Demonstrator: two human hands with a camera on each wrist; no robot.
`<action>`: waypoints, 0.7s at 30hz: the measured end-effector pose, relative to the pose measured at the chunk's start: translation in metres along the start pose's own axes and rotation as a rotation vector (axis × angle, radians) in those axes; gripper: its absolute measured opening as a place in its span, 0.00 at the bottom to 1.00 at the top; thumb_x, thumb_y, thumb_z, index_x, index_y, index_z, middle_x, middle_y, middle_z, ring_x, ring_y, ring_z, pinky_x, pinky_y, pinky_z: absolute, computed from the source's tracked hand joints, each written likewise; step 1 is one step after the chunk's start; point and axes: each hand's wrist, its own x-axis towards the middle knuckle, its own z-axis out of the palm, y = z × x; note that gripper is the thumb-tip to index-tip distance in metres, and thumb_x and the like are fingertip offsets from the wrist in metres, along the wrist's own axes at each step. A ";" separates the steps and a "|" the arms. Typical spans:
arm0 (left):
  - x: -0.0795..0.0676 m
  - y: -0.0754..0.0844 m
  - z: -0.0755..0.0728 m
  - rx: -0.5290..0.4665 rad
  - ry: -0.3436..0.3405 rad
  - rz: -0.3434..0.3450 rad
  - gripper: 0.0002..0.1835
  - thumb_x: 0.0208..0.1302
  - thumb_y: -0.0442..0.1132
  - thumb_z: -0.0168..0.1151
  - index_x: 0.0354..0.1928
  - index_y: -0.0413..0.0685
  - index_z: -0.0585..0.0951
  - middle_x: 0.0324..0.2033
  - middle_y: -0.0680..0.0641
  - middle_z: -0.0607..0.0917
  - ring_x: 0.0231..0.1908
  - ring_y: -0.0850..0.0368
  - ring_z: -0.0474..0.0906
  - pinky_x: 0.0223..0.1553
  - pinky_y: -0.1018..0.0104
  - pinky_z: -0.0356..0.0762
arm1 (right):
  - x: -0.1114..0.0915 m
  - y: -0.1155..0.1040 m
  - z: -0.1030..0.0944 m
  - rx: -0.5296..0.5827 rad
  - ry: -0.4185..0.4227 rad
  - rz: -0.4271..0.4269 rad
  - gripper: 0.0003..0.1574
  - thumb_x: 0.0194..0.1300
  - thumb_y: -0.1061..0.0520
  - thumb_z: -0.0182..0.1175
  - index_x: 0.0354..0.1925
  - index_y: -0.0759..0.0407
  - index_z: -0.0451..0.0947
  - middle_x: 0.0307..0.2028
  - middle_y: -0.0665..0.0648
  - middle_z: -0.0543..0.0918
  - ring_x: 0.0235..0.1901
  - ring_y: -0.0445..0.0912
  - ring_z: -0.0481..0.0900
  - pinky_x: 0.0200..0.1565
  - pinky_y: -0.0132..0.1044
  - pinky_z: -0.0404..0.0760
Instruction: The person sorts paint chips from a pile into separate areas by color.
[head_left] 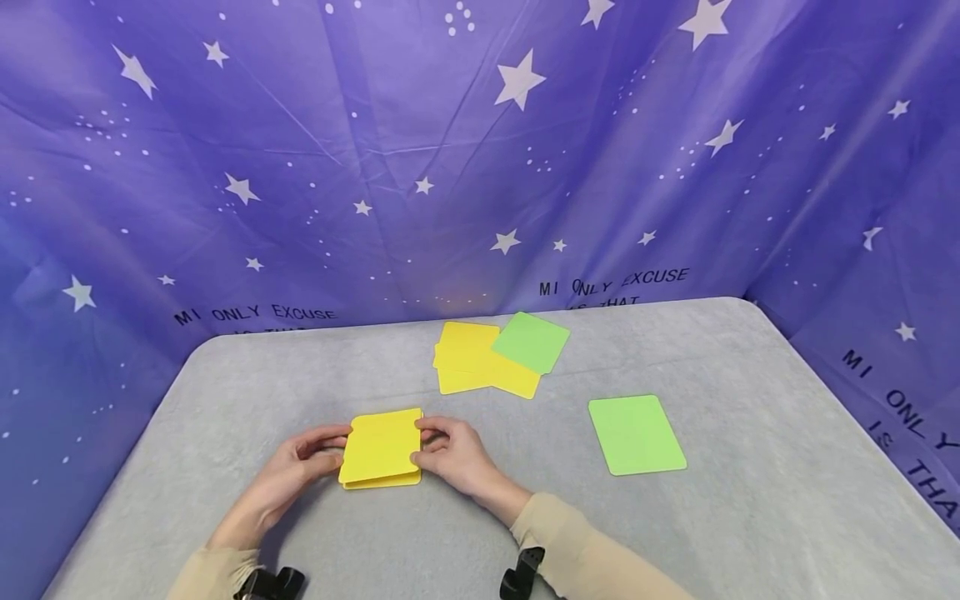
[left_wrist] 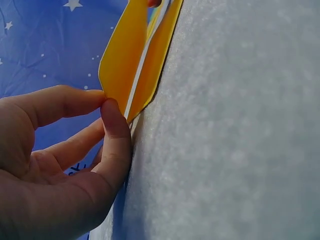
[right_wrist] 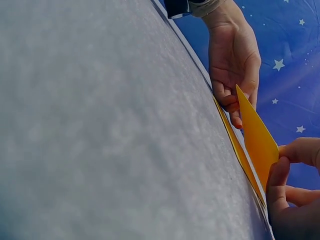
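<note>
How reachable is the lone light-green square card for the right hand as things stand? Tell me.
Probably yes, once it lets go: the right hand pinches a yellow square card, but only bare grey tabletop appears between it and the lone light-green square card.

A yellow upper card, squarish with rounded corners, is slanting above the table in the near left part of the scene, the left hand pinching its left side and the right hand pinching its right side. A yellow lower card is lying flat beneath it, its near edge peeking out, the gap between them widening toward the right
</note>
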 end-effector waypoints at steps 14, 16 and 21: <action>-0.007 0.005 -0.012 0.064 0.063 0.040 0.27 0.64 0.30 0.59 0.63 0.25 0.67 0.49 0.38 0.77 0.43 0.60 0.77 0.43 0.66 0.78 | -0.001 0.001 0.000 -0.026 -0.006 -0.020 0.23 0.52 0.69 0.67 0.49 0.73 0.77 0.38 0.60 0.79 0.32 0.41 0.79 0.34 0.28 0.78; -0.008 0.006 -0.014 0.070 0.074 0.029 0.27 0.64 0.30 0.59 0.63 0.25 0.66 0.49 0.38 0.77 0.43 0.60 0.77 0.44 0.66 0.79 | -0.001 0.002 -0.002 -0.028 -0.002 -0.022 0.23 0.53 0.69 0.67 0.48 0.72 0.78 0.38 0.59 0.79 0.32 0.40 0.78 0.35 0.28 0.77; -0.008 0.005 -0.014 0.079 0.066 0.019 0.27 0.65 0.32 0.60 0.63 0.26 0.66 0.51 0.37 0.77 0.44 0.60 0.77 0.44 0.66 0.78 | -0.002 0.001 -0.009 -0.015 -0.012 -0.021 0.21 0.53 0.68 0.67 0.48 0.71 0.78 0.39 0.59 0.80 0.33 0.41 0.78 0.36 0.29 0.78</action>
